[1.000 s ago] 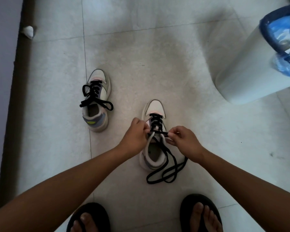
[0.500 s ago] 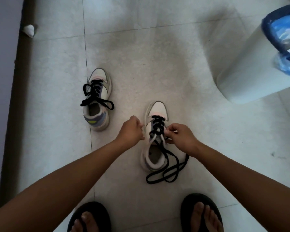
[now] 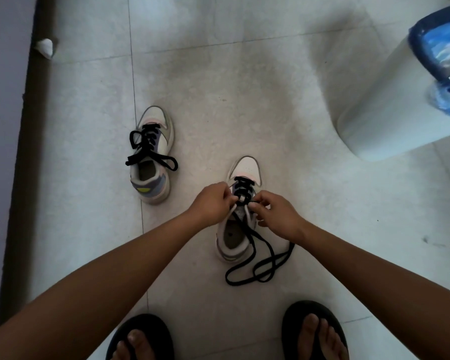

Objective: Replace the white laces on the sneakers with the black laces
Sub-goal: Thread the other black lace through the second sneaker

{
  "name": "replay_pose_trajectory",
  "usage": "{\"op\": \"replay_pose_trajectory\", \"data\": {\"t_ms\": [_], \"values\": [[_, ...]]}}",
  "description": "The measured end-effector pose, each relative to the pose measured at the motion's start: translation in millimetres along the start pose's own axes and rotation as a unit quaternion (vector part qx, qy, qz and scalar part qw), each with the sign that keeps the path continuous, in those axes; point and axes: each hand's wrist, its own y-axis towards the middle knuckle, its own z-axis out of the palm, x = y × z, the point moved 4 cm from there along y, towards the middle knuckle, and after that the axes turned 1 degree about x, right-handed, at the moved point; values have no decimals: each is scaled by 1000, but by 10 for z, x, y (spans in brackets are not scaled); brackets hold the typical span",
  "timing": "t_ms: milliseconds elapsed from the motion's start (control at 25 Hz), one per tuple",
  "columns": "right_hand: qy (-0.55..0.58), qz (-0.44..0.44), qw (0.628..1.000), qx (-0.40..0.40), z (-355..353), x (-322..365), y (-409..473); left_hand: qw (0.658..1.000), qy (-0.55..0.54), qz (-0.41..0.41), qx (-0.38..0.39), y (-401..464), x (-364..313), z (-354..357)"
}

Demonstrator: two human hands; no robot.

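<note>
Head view: both hands, L & R, pinching half-threaded black lace on near sneaker.

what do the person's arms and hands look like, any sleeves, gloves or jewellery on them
Both forearms are bare right to the frame edge, with no sleeve in view. The left hand and right hand wear no gloves, and no watch, bracelet or ring shows on the visible sides of the wrists and fingers. The only thing worn in view is a pair of black flip-flops on the feet.
</note>
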Motion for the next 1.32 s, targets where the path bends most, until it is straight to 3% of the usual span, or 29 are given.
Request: {"op": "replay_pose_trajectory", "data": {"t_ms": [120,200,320,440,600,800,1040,1200,1320], "values": [[27,-16,999,-40,-61,27,15,978,-192,-88,0,-52,77,68],[-32,-26,997,-57,-78,33,-9,973,-209,-90,-35,-159,104,135],[-139,11,990,6,5,-55,-142,992,-102,46,-66,-351,90,177],[-283,18,959,9,56,-137,-294,972,84,219,-21,-258,-55,178],[-411,-18,911,-19,43,119,-441,958,156,228,80,52,-100,270],[-238,-47,970,6,19,404,-757,964,100,235,73,100,5,386],[-184,-35,982,2,72,441,-951,961,113,246,54,119,8,383],[-217,-38,975,39,104,414,-915,956,127,257,58,107,-24,379],[-74,23,992,98,92,299,-870,958,98,265,41,23,-25,299]]}}
